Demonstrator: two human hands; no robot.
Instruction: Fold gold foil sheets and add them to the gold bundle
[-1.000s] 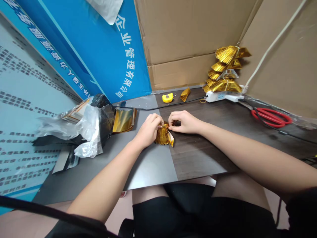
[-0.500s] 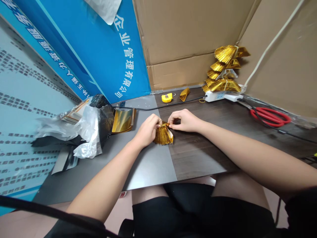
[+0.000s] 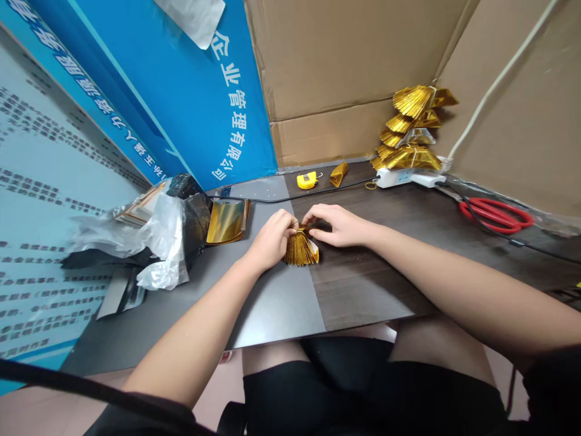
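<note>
A pleated gold foil fan (image 3: 299, 251) lies on the desk in front of me, gathered at its top end. My left hand (image 3: 272, 237) pinches the fan's left side at the gathered end. My right hand (image 3: 338, 225) reaches in from the right, its fingertips on the top of the same gathered end. The fingers hide the narrow end of the fan. A flat sheet of gold foil (image 3: 228, 221) lies to the left of my left hand, and a small folded gold piece (image 3: 339, 174) stands farther ahead.
A pile of gold foil fans (image 3: 408, 127) stands against the cardboard wall at back right, beside a white power strip (image 3: 394, 178). Red scissors (image 3: 495, 215) lie at right, a yellow tape measure (image 3: 307, 180) at back, and plastic bags (image 3: 167, 227) at left.
My right hand has shifted a little left and its fingers now reach farther over the gathered end of the fan. The fan and my left hand stay nearly in place.
</note>
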